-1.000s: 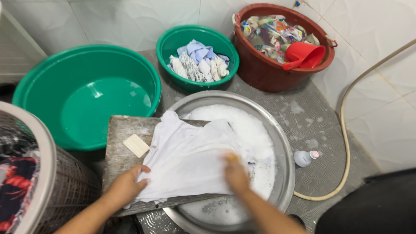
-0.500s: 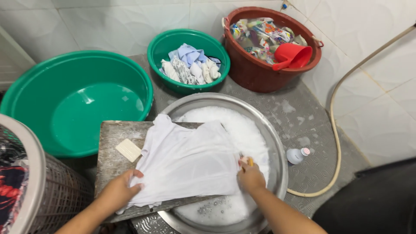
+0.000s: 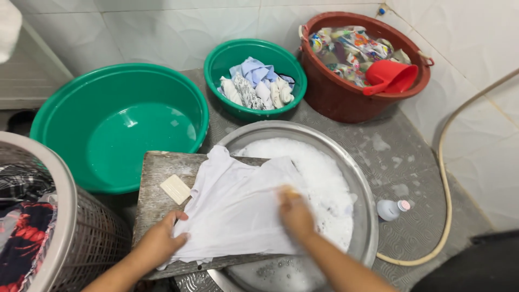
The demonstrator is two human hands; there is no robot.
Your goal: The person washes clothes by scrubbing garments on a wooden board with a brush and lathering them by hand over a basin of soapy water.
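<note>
A white garment (image 3: 238,208) lies spread over a wooden washboard (image 3: 154,178) that rests across a metal basin (image 3: 361,178) full of soapy foam. My left hand (image 3: 160,240) presses the garment's near left edge onto the board. My right hand (image 3: 293,212), blurred with motion, is closed on a small scrubbing brush whose yellowish tip shows above the fingers, and it rubs the right part of the cloth. A pale bar of soap (image 3: 175,188) sits on the board, left of the garment.
A big green basin (image 3: 59,108) holds water at the left. Behind stand a smaller green basin (image 3: 216,59) with wrung clothes and a brown tub (image 3: 335,92) with coloured laundry and a red scoop (image 3: 392,77). A laundry basket (image 3: 65,216), small bottle (image 3: 390,210) and hose (image 3: 444,178) are nearby.
My right hand has swept from the garment's right edge by the foam back up onto the cloth. The left hand stays on the near edge. The camera shifted slightly.
</note>
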